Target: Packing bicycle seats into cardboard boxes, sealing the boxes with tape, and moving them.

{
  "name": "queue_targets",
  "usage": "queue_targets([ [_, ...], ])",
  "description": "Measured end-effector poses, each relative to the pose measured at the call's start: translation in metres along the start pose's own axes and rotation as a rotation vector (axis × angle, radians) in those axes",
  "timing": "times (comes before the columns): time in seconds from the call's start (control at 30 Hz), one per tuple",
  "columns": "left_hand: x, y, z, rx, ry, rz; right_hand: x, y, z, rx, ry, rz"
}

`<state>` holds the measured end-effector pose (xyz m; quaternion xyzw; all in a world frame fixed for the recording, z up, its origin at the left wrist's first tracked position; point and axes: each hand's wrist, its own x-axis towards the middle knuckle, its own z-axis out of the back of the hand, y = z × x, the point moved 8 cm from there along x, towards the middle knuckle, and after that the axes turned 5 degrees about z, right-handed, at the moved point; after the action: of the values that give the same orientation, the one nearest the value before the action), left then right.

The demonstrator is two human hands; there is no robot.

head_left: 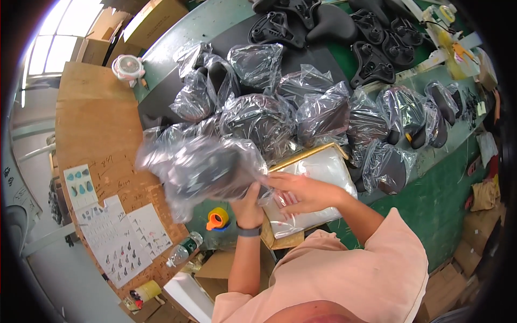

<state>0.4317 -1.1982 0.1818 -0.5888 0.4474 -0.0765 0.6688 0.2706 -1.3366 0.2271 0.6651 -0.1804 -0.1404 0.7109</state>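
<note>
Here, the left hand (249,209) pinches a crinkled plastic bag (181,203) round a dark saddle (215,168), right hand (299,191) loosely spread.

Daylight overexposes the window (55,46) beyond the far left corner of the plywood board (94,121); glare streaks the plastic bags (258,118); motion blurs the held bagged saddle (207,167); fisheye bends edges.

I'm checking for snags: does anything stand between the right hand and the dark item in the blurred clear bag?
Only the clear bag, it seems, wrapped around the dark item. The left hand holds the bag at its lower right, beside the right hand; nothing else visibly intervenes.
</note>
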Motion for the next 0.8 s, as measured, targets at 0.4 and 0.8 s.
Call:
queue_targets([
  [0.4,-0.182,0.045,0.176,-0.649,-0.099,-0.047,0.147,-0.203,0.090,-0.100,-0.335,-0.401],
  [0.8,-0.391,0.165,0.409,-0.887,-0.465,-0.287,0.165,-0.245,-0.042,0.249,-0.869,-0.586],
])
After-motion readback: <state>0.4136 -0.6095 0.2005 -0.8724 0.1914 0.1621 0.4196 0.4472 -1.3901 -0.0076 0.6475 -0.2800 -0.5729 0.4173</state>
